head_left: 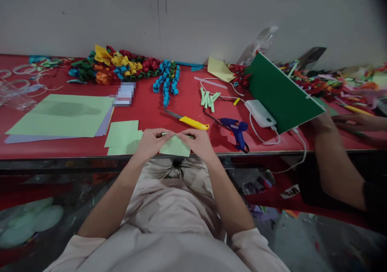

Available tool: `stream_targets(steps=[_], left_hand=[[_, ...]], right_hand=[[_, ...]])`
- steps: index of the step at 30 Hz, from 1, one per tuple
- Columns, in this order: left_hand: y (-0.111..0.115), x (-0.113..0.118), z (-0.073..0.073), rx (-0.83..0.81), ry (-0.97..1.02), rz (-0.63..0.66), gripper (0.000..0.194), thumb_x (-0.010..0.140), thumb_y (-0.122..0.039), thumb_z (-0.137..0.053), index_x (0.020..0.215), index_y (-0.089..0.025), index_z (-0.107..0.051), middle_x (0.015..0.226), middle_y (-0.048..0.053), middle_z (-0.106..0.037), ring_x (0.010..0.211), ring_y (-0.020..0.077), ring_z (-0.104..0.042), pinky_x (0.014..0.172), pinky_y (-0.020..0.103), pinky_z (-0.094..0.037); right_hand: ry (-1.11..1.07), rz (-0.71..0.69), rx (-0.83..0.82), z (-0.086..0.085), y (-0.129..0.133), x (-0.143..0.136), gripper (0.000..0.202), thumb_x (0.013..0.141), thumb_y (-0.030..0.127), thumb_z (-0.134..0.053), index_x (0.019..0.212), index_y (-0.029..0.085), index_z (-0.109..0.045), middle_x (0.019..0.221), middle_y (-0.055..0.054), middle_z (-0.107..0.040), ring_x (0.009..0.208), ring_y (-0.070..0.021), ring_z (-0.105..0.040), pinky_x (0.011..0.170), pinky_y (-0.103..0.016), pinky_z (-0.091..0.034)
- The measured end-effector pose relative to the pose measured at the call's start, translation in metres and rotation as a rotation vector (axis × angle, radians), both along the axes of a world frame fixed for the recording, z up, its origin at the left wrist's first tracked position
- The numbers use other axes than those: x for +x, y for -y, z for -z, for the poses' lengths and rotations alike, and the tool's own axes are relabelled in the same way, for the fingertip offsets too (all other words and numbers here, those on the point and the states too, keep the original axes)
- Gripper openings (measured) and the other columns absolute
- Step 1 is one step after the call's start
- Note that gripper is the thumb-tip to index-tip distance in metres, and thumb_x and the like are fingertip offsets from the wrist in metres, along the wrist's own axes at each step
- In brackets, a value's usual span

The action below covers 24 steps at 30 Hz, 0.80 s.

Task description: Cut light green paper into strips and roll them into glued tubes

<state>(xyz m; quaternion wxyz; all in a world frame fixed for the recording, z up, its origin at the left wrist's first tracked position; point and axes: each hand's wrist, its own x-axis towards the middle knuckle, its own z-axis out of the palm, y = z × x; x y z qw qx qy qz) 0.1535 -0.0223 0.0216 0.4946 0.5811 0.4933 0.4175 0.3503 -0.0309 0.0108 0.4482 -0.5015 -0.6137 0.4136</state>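
Note:
Near the table's front edge, my left hand (153, 142) and my right hand (196, 141) pinch the upper edge of a light green paper piece (175, 146). The fingertips of both hands almost meet along that edge, which looks folded or rolled, though the fingers partly cover it. To the left of my left hand lie several cut light green paper pieces (123, 137). Beyond my hands rests a yellow-handled utility knife (193, 122), its blade out to the left. A blue glue gun (237, 131) lies to the right of my right hand.
Large green sheets (65, 113) lie at left on the red table (145, 106). Folded green strips (208, 99), blue paper chains (167, 80) and colourful paper garlands (121, 64) lie farther back. A green board (281, 92) leans by a white power bank (260, 113); another person's arm (334, 159) is at right.

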Motion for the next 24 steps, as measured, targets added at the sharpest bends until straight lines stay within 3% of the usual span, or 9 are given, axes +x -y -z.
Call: stream_targets(steps=[4, 7, 11, 13, 15, 18, 20, 24], left_hand=[[-0.003, -0.001, 0.005, 0.013, -0.010, 0.006, 0.049, 0.078, -0.060, -0.076, 0.095, -0.014, -0.081, 0.089, 0.009, -0.079, 0.079, 0.0233, -0.070, 0.066, 0.029, -0.055], [-0.004, -0.009, 0.006, 0.049, -0.048, 0.055, 0.052, 0.091, -0.060, -0.062, 0.110, -0.014, -0.077, 0.093, 0.009, -0.077, 0.086, 0.0238, -0.071, 0.073, 0.031, -0.057], [0.007, -0.029, -0.006, 0.272, -0.213, 0.152, 0.047, 0.104, -0.044, -0.042, 0.141, -0.021, -0.058, 0.133, 0.012, -0.065, 0.118, 0.0236, -0.064, 0.095, 0.035, -0.055], [0.014, -0.037, -0.013, 0.387, -0.354, 0.254, 0.042, 0.103, -0.038, -0.045, 0.140, -0.026, -0.059, 0.152, 0.010, -0.050, 0.135, 0.0247, -0.053, 0.107, 0.038, -0.048], [0.019, -0.038, -0.016, 0.453, -0.441, 0.306, 0.034, 0.098, -0.039, -0.056, 0.128, -0.028, -0.068, 0.152, 0.008, -0.049, 0.135, 0.0257, -0.052, 0.109, 0.038, -0.046], [0.019, -0.027, -0.012, 0.486, -0.377, 0.203, 0.021, 0.092, -0.042, -0.066, 0.098, -0.025, -0.078, 0.126, 0.008, -0.065, 0.114, 0.0237, -0.064, 0.099, 0.034, -0.051], [0.015, -0.016, -0.006, 0.453, -0.307, 0.086, 0.022, 0.090, -0.043, -0.069, 0.090, -0.023, -0.078, 0.111, 0.009, -0.070, 0.100, 0.0217, -0.067, 0.089, 0.032, -0.054], [0.009, 0.000, 0.006, 0.278, -0.082, -0.057, 0.048, 0.082, -0.048, -0.076, 0.120, -0.020, -0.067, 0.112, 0.009, -0.071, 0.091, 0.0193, -0.068, 0.075, 0.027, -0.056]], right_hand=[[-0.014, -0.016, 0.014, 0.002, -0.002, 0.002, 0.027, 0.085, 0.041, -0.068, 0.089, 0.018, -0.082, 0.085, -0.005, -0.080, 0.075, -0.0187, -0.069, 0.065, -0.026, -0.050], [-0.031, -0.019, 0.035, 0.003, -0.004, 0.008, 0.029, 0.085, 0.041, -0.066, 0.096, 0.019, -0.082, 0.094, -0.006, -0.080, 0.086, -0.0208, -0.071, 0.075, -0.029, -0.054], [-0.105, 0.092, -0.018, 0.005, -0.007, 0.013, 0.031, 0.082, 0.044, -0.069, 0.096, 0.019, -0.082, 0.096, -0.006, -0.080, 0.086, -0.0217, -0.071, 0.077, -0.031, -0.054], [-0.148, 0.112, -0.051, 0.006, -0.008, 0.013, 0.033, 0.080, 0.046, -0.071, 0.097, 0.019, -0.082, 0.095, -0.005, -0.080, 0.084, -0.0214, -0.071, 0.076, -0.031, -0.055], [-0.159, 0.110, -0.058, 0.006, -0.009, 0.013, 0.033, 0.079, 0.046, -0.073, 0.096, 0.019, -0.082, 0.093, -0.005, -0.080, 0.083, -0.0210, -0.070, 0.075, -0.031, -0.055], [-0.153, 0.096, -0.051, 0.005, -0.008, 0.011, 0.032, 0.080, 0.046, -0.073, 0.095, 0.020, -0.082, 0.092, -0.005, -0.080, 0.081, -0.0204, -0.070, 0.074, -0.031, -0.055], [-0.156, 0.066, -0.052, 0.005, -0.007, 0.010, 0.033, 0.080, 0.047, -0.073, 0.096, 0.020, -0.082, 0.091, -0.005, -0.080, 0.079, -0.0204, -0.070, 0.072, -0.031, -0.056], [-0.151, 0.006, -0.042, 0.001, -0.003, 0.012, 0.039, 0.084, 0.054, -0.070, 0.098, 0.019, -0.080, 0.089, -0.004, -0.078, 0.077, -0.0210, -0.071, 0.071, -0.033, -0.057]])
